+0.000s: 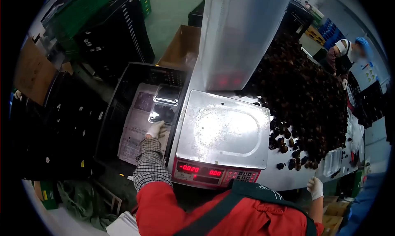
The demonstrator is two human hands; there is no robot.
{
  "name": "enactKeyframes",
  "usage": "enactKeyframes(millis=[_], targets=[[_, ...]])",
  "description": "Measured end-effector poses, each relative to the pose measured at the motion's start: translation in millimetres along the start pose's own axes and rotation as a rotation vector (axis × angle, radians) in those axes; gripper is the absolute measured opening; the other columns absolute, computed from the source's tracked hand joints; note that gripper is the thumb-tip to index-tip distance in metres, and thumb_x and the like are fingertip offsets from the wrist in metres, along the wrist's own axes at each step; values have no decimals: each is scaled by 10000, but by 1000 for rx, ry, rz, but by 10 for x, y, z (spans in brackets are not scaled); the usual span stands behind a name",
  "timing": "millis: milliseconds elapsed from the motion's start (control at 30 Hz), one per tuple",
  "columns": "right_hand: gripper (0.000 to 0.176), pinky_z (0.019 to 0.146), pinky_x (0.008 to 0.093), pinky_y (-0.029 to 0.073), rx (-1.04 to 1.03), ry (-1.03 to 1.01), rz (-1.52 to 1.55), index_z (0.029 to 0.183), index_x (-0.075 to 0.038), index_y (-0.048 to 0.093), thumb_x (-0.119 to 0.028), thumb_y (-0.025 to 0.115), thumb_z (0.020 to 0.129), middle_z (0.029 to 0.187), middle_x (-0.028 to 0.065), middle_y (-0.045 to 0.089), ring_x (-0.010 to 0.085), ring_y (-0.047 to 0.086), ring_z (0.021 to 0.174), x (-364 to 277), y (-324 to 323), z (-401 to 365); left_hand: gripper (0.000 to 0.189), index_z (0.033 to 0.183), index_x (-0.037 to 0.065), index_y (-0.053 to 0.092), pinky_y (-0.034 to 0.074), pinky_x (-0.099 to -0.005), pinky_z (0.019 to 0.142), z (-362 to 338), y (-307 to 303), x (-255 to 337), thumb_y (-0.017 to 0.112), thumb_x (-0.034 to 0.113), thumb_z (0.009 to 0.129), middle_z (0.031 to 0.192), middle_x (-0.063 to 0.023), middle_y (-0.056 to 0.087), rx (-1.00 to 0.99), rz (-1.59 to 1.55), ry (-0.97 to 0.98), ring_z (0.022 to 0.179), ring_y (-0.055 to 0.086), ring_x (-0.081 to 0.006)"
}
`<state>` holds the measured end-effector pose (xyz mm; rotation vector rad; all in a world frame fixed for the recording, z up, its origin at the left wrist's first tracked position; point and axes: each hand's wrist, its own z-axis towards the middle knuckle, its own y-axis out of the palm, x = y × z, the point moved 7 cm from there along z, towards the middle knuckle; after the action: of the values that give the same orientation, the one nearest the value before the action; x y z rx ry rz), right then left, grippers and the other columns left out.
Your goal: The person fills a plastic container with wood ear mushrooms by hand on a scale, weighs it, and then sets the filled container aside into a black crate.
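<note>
One heap of dark fruit [304, 96] lies right of the one scale [224, 131] on the surface. One black crate [113, 116] left of the scale holds two clear trays [166, 94]. The left hand [156, 129], its grip spread, seems to be settling the nearer tray [163, 113], which next calls for a clean lift away. The right hand [315, 188] rests right of the scale, its grip unclear.

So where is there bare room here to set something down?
The scale platter is bare. Newspaper lies free in the black crate, below the two clear packs by the left hand. A white table strip runs between the scale and the right hand. Right of the scale, the dark fruit heap crowds the table.
</note>
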<state>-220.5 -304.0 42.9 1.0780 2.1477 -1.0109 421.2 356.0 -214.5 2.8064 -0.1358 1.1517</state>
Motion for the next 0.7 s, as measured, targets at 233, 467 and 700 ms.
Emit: enactKeyframes(millis=[233, 467, 700], targets=[[256, 487, 288, 471, -60, -95, -159, 1058, -55, 580, -263, 573, 908, 821, 63, 619, 173, 603, 608, 113, 349, 68, 311, 1119, -39, 613, 493, -281, 795, -869, 491, 2153, 588, 179, 899, 1005, -111, 660, 183, 328, 827, 926, 624, -199], [247, 504, 275, 473, -169, -182, -231, 1008, -15, 614, -239, 573, 914, 826, 78, 640, 156, 600, 601, 77, 649, 35, 340, 1242, -1, 561, 439, -380, 972, -4041, 2647, 3869, 527, 153, 941, 1213, -206, 592, 271, 603, 2123, 1098, 580, -348], [261, 721, 365, 512, 234, -690, -439, 935, 2, 634, -251, 609, 873, 834, 134, 648, 263, 638, 775, 421, 94, -172, 344, 1258, 13, 554, 404, -379, 1012, -5073, 3970, 4099, 520, 147, 942, 1250, -175, 577, 140, 753, 2383, 1167, 540, -314]])
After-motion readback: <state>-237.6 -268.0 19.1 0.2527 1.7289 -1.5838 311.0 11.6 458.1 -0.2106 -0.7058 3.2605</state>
